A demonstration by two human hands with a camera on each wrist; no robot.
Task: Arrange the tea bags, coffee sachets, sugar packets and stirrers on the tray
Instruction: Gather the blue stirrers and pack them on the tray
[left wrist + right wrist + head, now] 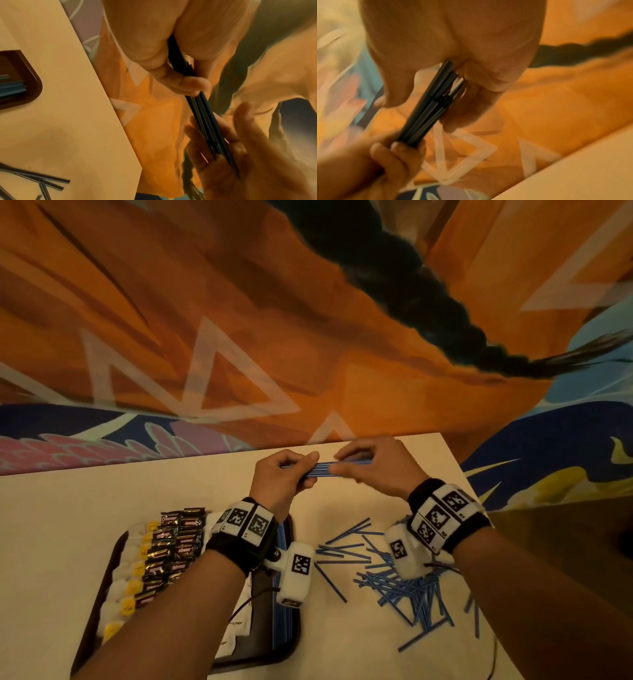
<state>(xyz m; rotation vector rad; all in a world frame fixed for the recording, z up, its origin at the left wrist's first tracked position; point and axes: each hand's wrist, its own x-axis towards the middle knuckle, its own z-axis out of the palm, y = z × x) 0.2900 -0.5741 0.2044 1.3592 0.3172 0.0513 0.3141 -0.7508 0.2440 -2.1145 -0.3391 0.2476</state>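
Together, left hand [279, 474], right hand [380, 463] — gripping stirrer bundle [325, 467]

Blue stirrers [394, 580]; black tray [291, 642]; yellow-tagged tea bags [132, 587]; orange floor [308, 337] with white triangles.

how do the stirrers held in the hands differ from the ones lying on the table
The held stirrers form one tight parallel bundle, gripped by the left hand and right hand above the table. The loose stirrers lie scattered and crossing, right of the tray. Both are thin blue sticks.
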